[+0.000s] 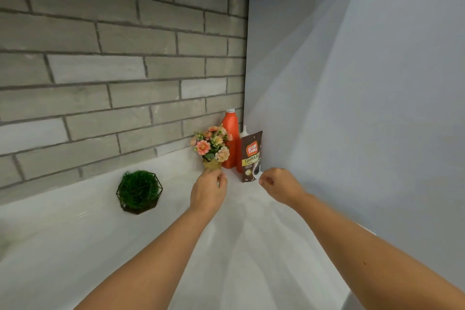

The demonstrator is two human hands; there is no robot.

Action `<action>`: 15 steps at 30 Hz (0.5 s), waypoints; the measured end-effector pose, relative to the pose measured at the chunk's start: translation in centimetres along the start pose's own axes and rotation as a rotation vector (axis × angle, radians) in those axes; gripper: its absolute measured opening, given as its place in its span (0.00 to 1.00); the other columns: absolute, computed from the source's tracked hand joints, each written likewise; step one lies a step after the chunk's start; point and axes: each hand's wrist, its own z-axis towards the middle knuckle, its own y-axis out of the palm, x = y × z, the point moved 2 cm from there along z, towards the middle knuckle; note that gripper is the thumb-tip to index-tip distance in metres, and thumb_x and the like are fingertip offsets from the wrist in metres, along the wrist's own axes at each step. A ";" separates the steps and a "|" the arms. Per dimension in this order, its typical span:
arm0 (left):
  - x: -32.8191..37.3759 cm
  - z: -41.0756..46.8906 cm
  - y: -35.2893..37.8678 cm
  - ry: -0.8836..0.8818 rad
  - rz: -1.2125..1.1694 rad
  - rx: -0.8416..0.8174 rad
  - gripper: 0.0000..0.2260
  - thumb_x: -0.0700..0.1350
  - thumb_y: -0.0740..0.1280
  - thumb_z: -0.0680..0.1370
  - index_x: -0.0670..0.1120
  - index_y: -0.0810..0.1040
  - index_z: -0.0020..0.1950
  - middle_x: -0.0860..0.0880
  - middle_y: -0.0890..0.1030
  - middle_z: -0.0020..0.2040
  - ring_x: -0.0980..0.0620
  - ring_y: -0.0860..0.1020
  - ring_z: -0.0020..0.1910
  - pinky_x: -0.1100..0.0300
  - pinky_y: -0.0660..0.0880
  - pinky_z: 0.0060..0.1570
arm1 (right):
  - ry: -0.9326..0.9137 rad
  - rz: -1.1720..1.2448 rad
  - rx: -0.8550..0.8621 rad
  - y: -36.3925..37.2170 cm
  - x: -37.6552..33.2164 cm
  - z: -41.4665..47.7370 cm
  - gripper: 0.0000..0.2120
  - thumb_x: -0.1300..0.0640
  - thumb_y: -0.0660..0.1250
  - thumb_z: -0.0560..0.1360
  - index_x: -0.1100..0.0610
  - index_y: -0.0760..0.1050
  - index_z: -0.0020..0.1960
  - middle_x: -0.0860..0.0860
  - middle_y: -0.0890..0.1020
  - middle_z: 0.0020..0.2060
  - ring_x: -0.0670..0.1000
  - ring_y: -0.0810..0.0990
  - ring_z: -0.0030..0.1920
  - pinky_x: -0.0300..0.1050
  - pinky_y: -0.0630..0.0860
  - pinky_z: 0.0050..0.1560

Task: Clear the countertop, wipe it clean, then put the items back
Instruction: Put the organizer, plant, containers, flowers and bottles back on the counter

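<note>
At the back corner of the white countertop [75, 246] stands a small pot of pink and peach flowers [212, 148] wrapped in burlap. Behind it is an orange bottle [231, 138], and beside that a brown coffee granules pouch [251, 156] with a white-tipped bottle [243, 131] behind it. My left hand [208, 191] is right in front of the flower pot's base with curled fingers, hiding the base; I cannot tell whether it grips the pot. My right hand [279, 184] hovers just right of the pouch's bottom corner, fingers loosely curled and holding nothing.
A round green grass plant in a black wire-frame holder [139, 191] sits on the counter to the left. A grey brick wall [100, 70] runs along the back and a plain pale wall [352, 108] closes the right side. A dark cabinet underside hangs overhead.
</note>
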 end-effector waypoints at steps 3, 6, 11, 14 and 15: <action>0.4 2.7 1.8 -0.019 -0.029 0.006 0.08 0.45 0.62 0.78 0.44 0.79 0.49 0.47 0.77 0.52 0.47 0.77 0.47 0.57 0.74 0.46 | -0.037 0.004 0.004 -0.2 1.7 3.6 0.12 0.57 0.60 0.78 0.59 0.80 0.50 0.57 0.81 0.51 0.58 0.78 0.51 0.42 0.71 0.43; 0.9 5.4 3.6 -0.056 -0.044 0.016 0.07 0.44 0.63 0.77 0.43 0.79 0.48 0.47 0.76 0.51 0.47 0.77 0.47 0.54 0.75 0.49 | -0.072 0.026 -0.002 -0.3 3.2 7.5 0.12 0.58 0.59 0.77 0.59 0.80 0.50 0.57 0.80 0.51 0.58 0.78 0.52 0.44 0.73 0.47; 2.0 9.5 6.7 -0.106 -0.083 0.068 0.06 0.41 0.65 0.77 0.41 0.79 0.49 0.47 0.75 0.48 0.47 0.77 0.45 0.55 0.74 0.48 | -0.137 0.034 0.015 -0.5 5.4 13.1 0.13 0.59 0.61 0.77 0.58 0.77 0.60 0.57 0.76 0.57 0.58 0.76 0.57 0.46 0.72 0.55; 2.4 11.5 8.6 -0.164 -0.078 0.106 0.07 0.41 0.65 0.76 0.41 0.78 0.53 0.47 0.74 0.50 0.49 0.75 0.48 0.58 0.73 0.51 | -0.173 0.052 -0.005 -0.3 6.4 16.1 0.15 0.60 0.61 0.77 0.56 0.74 0.63 0.56 0.75 0.59 0.58 0.76 0.57 0.46 0.74 0.56; 2.5 12.0 9.2 -0.191 -0.079 0.116 0.08 0.42 0.66 0.76 0.41 0.78 0.54 0.47 0.74 0.53 0.49 0.76 0.50 0.57 0.73 0.53 | -0.187 0.081 -0.007 -0.2 6.7 16.9 0.16 0.60 0.61 0.77 0.55 0.73 0.64 0.55 0.74 0.60 0.57 0.77 0.57 0.46 0.74 0.57</action>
